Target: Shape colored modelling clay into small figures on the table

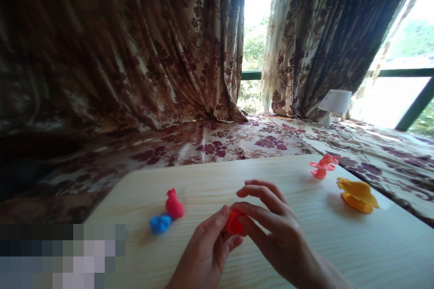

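Observation:
Both my hands meet over the middle of a light wooden table (203,180) and pinch a small red lump of clay (233,222). My left hand (206,250) holds it from below with thumb and fingers. My right hand (271,226) curls over it from the right, fingertips pressed on the lump. To the left lie a pink clay figure (174,205) and a blue clay piece (160,224), touching each other.
A pinkish-red plastic mould (323,166) and a yellow plastic mould (358,195) lie at the table's far right. Behind is a floral cloth (237,137), brown floral curtains (135,45), a small white lamp (334,104) and a bright window.

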`<move>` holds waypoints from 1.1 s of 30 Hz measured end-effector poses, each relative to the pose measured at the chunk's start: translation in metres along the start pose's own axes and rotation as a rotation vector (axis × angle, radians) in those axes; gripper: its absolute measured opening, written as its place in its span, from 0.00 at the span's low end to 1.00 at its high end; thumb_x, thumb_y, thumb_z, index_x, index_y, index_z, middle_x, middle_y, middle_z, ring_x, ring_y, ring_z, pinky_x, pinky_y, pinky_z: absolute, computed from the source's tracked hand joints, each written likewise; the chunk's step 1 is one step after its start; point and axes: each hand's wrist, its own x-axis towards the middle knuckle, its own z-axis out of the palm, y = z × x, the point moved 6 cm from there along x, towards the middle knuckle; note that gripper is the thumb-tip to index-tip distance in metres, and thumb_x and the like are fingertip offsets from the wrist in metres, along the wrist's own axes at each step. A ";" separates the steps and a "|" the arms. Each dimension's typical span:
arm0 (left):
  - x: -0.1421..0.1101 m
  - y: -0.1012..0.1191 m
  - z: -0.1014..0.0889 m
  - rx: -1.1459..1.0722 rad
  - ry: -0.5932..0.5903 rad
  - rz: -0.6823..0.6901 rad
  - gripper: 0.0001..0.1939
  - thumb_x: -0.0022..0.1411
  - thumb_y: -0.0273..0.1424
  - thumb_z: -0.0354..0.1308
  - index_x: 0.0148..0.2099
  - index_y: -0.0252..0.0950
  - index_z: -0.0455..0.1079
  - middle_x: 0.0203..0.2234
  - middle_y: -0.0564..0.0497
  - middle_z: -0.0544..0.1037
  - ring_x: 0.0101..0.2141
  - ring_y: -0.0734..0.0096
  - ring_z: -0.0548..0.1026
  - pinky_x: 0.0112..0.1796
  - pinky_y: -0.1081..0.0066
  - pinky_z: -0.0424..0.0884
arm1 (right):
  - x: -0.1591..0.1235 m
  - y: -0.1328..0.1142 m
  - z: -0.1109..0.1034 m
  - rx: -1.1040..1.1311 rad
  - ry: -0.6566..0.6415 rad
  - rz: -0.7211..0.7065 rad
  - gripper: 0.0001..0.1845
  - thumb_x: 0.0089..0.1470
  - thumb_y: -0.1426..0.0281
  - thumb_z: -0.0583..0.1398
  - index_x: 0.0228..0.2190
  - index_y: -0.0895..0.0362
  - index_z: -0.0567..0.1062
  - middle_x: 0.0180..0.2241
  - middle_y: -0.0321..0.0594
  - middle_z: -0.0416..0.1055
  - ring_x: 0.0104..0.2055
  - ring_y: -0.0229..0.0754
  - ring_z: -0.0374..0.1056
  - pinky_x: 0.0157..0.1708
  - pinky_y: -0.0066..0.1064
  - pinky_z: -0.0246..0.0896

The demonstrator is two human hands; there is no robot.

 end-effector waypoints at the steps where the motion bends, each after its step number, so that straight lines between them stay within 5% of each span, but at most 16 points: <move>1: 0.000 0.000 0.000 -0.008 -0.004 0.005 0.08 0.53 0.34 0.63 0.32 0.33 0.76 0.32 0.48 0.79 0.36 0.70 0.71 0.39 0.69 0.65 | 0.000 0.000 0.000 0.002 0.006 0.000 0.15 0.54 0.79 0.59 0.42 0.52 0.74 0.43 0.43 0.69 0.52 0.47 0.59 0.47 0.40 0.64; 33: 0.003 -0.001 -0.007 -0.069 0.028 -0.011 0.07 0.51 0.30 0.64 0.34 0.32 0.76 0.34 0.46 0.80 0.36 0.68 0.74 0.38 0.68 0.68 | 0.000 0.001 0.000 -0.016 0.024 0.025 0.14 0.53 0.79 0.59 0.41 0.53 0.75 0.42 0.43 0.69 0.52 0.48 0.59 0.46 0.41 0.65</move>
